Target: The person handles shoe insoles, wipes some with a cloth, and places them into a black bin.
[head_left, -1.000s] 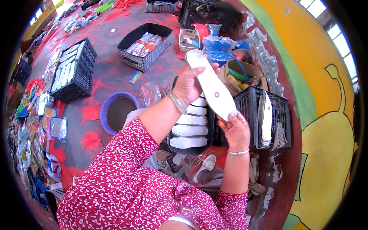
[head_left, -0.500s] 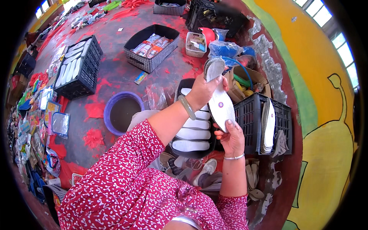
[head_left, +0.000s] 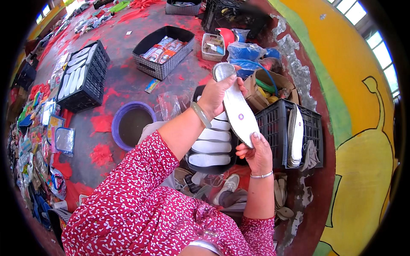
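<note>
Between my two hands is a white shoe insole (head_left: 239, 112) with a grey fuzzy edge and a small round purple mark. My left hand (head_left: 218, 94) is closed around its upper part, where a grey heel end sticks out above the fingers; whether more than one insole is in that grip I cannot tell. With thumb and fingers my right hand (head_left: 257, 152) pinches the lower tip. Below my left wrist, a dark bin (head_left: 209, 169) holds several white insoles (head_left: 210, 146) in a row. More insoles (head_left: 295, 135) stand upright on the black crate (head_left: 273, 128) to the right.
A purple-rimmed basin (head_left: 115, 132) of murky water stands at left. Beyond are a crate (head_left: 92, 89) of insoles, a woven-pattern bin (head_left: 168, 64) with packets and a small white basket (head_left: 213, 55). A cardboard box (head_left: 256, 100) sits near the painted wall (head_left: 363, 179).
The insole has tilted, and its upper end has shifted left with my left hand, showing more of its white face. My right hand keeps hold of the tip. The whole view has shifted slightly.
</note>
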